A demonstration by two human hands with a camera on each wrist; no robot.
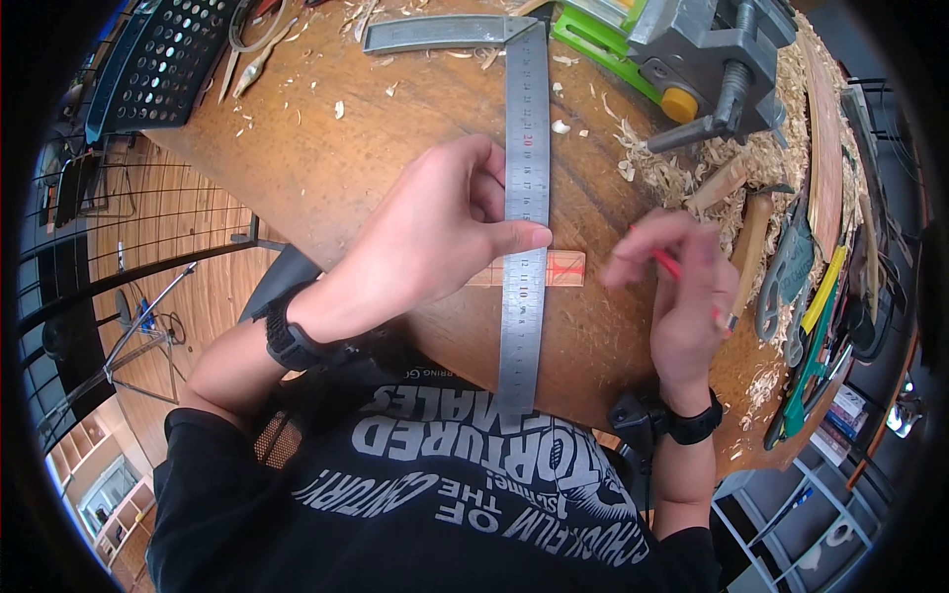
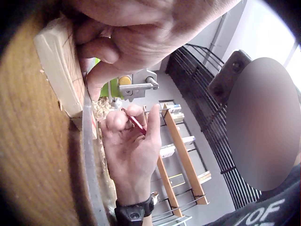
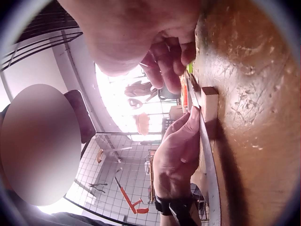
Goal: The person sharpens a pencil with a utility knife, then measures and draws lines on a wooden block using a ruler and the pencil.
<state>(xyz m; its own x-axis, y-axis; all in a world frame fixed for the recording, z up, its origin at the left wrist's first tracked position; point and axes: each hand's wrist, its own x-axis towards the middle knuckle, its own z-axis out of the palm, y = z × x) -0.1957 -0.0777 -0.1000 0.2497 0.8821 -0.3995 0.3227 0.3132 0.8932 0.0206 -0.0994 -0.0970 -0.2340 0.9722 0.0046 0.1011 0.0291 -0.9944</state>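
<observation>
A long steel ruler (image 1: 526, 193) lies across a small wooden block (image 1: 567, 269) with red pencil lines drawn on its face. My left hand (image 1: 420, 232) holds the ruler down over the block, its thumb reaching across the blade and its fingers curled at the far side. To the right of the block, my right hand (image 1: 687, 301) hovers with a red pencil (image 2: 137, 123) between its fingers, apart from ruler and block. In the right wrist view, the block (image 3: 210, 106) stands on the bench with the ruler's edge along it.
A grey square stock (image 1: 445, 35) lies at the ruler's far end. Beyond are a grey vise (image 1: 692, 54) and a green tool (image 1: 603, 44). Wood shavings (image 1: 682, 178) pile at the right, beside several hand tools. A black perforated rack (image 1: 163, 59) stands far left.
</observation>
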